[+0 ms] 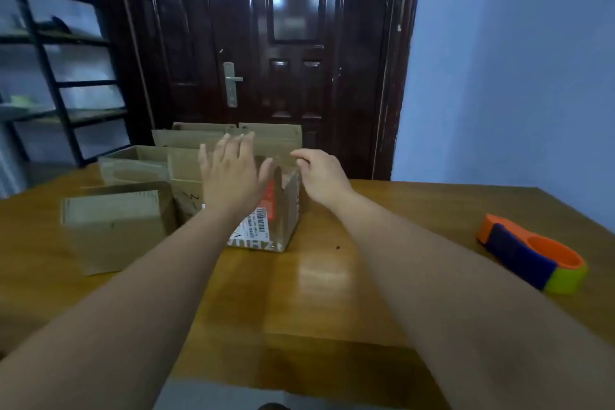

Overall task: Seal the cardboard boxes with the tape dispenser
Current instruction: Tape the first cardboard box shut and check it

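My left grip point(233, 176) wide, fingers spread over open labelled box point(288, 206), likely to fold flaps shut. My right grip point(321, 176) curled at right flap; pinching or not, cannot tell. Tape dispenser point(529, 253) unused on tabletop point(332, 293), well right of right grip.

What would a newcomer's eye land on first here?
Two hands over the central labelled cardboard box: the left hand spread open, the right hand curled at its right flap. The bright orange, blue and green tape dispenser lies untouched near the right edge of the table.
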